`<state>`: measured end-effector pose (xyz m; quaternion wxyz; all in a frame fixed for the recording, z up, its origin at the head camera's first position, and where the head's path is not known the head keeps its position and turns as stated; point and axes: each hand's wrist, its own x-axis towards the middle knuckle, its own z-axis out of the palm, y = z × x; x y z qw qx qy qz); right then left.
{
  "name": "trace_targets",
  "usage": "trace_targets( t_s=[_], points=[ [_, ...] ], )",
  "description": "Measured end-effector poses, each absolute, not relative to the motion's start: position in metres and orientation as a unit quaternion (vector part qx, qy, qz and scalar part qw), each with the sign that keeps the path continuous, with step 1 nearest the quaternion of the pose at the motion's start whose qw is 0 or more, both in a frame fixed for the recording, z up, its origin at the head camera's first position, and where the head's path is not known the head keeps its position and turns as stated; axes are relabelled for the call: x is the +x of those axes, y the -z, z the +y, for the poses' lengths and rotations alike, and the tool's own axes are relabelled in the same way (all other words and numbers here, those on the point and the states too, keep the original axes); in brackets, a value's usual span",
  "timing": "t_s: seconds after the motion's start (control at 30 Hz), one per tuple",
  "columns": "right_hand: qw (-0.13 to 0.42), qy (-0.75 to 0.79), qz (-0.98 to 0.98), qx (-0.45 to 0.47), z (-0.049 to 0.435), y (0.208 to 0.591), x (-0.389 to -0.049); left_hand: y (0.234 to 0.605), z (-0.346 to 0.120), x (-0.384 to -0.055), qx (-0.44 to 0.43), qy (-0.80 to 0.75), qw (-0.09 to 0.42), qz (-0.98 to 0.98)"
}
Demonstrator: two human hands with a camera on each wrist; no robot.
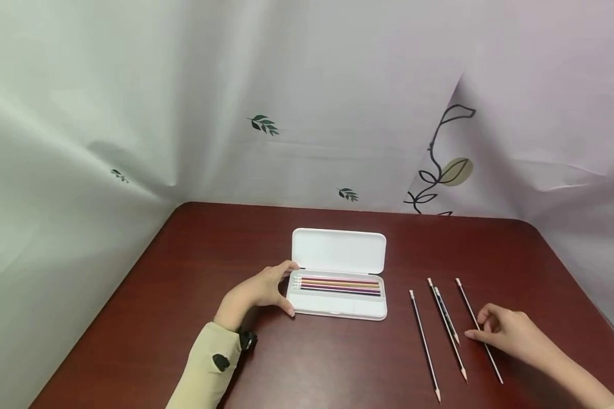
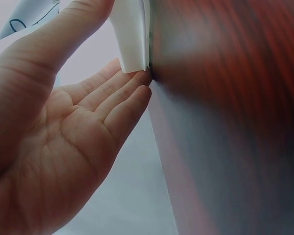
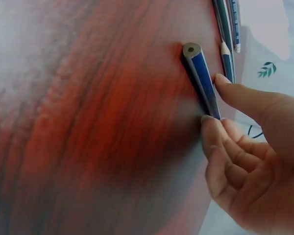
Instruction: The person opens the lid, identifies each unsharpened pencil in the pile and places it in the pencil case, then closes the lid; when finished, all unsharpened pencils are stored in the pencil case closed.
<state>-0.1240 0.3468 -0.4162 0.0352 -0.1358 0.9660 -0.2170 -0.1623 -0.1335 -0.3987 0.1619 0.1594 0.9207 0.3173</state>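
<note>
A white pencil case (image 1: 336,309) lies with its lid (image 1: 339,250) raised and several coloured pencils (image 1: 337,286) inside. My left hand (image 1: 261,287) holds its left end, thumb at the near corner and fingers at the far corner. The left wrist view shows the fingers (image 2: 130,105) against the end of the case. On the right, my right hand (image 1: 514,335) reaches over a dark blue unsharpened pencil (image 3: 201,73) lying on the table. Its curled fingers (image 3: 213,132) touch one side, while the thumb (image 3: 240,93) is spread on the other.
A dark pencil (image 1: 424,343) lies between the case and my right hand. Beside it are a long pencil (image 1: 455,352) and a shorter patterned pencil (image 1: 447,315), close together. White patterned sheeting (image 1: 307,142) hangs behind the reddish-brown table (image 1: 210,238).
</note>
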Motion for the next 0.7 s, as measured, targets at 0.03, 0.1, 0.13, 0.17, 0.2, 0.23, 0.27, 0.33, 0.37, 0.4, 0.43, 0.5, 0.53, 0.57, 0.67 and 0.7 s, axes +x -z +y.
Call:
trace_targets(
  t_s=[0.03,0.1,0.13,0.17,0.2,0.23,0.27,0.33,0.37,0.4,0.43,0.5,0.53,0.57,0.67,0.7],
  points=[
    [0.058,0.218,0.966,-0.122,0.349,0.415,-0.124,0.399,-0.132,-0.162,0.157,-0.317,0.163,0.921],
    [0.101,0.216,0.966,-0.098,0.351,0.413,-0.126,0.398,-0.131,-0.161,0.147,-0.316,0.165,0.923],
    [0.121,0.212,0.966,-0.086,0.352,0.412,-0.127,0.398,-0.131,-0.161,0.143,-0.313,0.165,0.924],
    [0.140,0.210,0.965,-0.076,0.352,0.410,-0.128,0.397,-0.130,-0.160,0.141,-0.310,0.166,0.925],
    [0.153,0.208,0.963,-0.070,0.353,0.409,-0.129,0.397,-0.130,-0.160,0.140,-0.306,0.165,0.927],
    [0.162,0.206,0.963,-0.066,0.352,0.409,-0.130,0.396,-0.130,-0.160,0.140,-0.302,0.166,0.928],
    [0.168,0.206,0.962,-0.064,0.352,0.409,-0.130,0.396,-0.131,-0.160,0.140,-0.297,0.166,0.930],
    [0.179,0.206,0.960,-0.061,0.351,0.409,-0.130,0.395,-0.131,-0.160,0.141,-0.289,0.167,0.932],
    [0.187,0.208,0.958,-0.057,0.351,0.409,-0.130,0.394,-0.130,-0.159,0.142,-0.288,0.168,0.932],
    [0.190,0.208,0.958,-0.058,0.351,0.409,-0.130,0.393,-0.130,-0.159,0.143,-0.287,0.168,0.932],
    [0.195,0.211,0.956,-0.057,0.351,0.409,-0.129,0.392,-0.130,-0.159,0.143,-0.286,0.170,0.932],
    [0.207,0.215,0.953,-0.054,0.351,0.409,-0.129,0.390,-0.129,-0.158,0.145,-0.287,0.170,0.932],
    [0.213,0.217,0.951,-0.052,0.352,0.408,-0.130,0.390,-0.128,-0.157,0.146,-0.287,0.170,0.931],
    [0.220,0.221,0.949,-0.050,0.352,0.408,-0.130,0.390,-0.128,-0.157,0.147,-0.289,0.169,0.931],
    [0.228,0.222,0.946,-0.059,0.355,0.405,-0.133,0.390,-0.128,-0.155,0.147,-0.297,0.166,0.929],
    [0.229,0.220,0.946,-0.061,0.354,0.404,-0.135,0.391,-0.129,-0.154,0.144,-0.300,0.165,0.929]
  ],
)
